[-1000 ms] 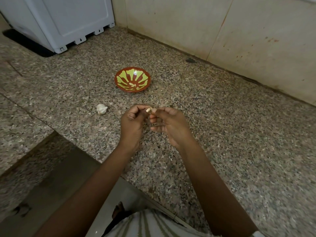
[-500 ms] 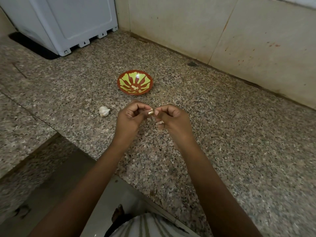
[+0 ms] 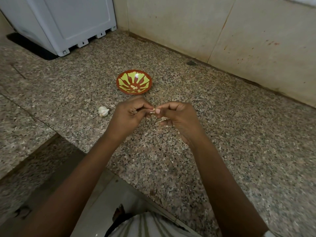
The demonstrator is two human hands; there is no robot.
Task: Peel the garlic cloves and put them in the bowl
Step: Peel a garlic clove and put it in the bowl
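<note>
At far left we see a white plastic appliance [image 3: 68, 23] on the speckled granite worktop [image 3: 222, 134]. A small white garlic bulb [image 3: 103, 111] lies just left of the left hand [image 3: 127, 115], whose curled fingers pinch a small pale garlic clove [image 3: 152, 111]. Beyond the hands sits a round red bowl with yellow-green petals [image 3: 119, 86], holding a few peeled cloves [image 3: 133, 87]. The right hand [image 3: 177, 117] pinches the same clove.

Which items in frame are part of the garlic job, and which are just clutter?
In the job:
garlic clove, pinched between left hand and right hand
garlic bulb, on the counter
bowl, holding peeled cloves

Lying about:
white appliance, back left
dark speck, at the back
</note>
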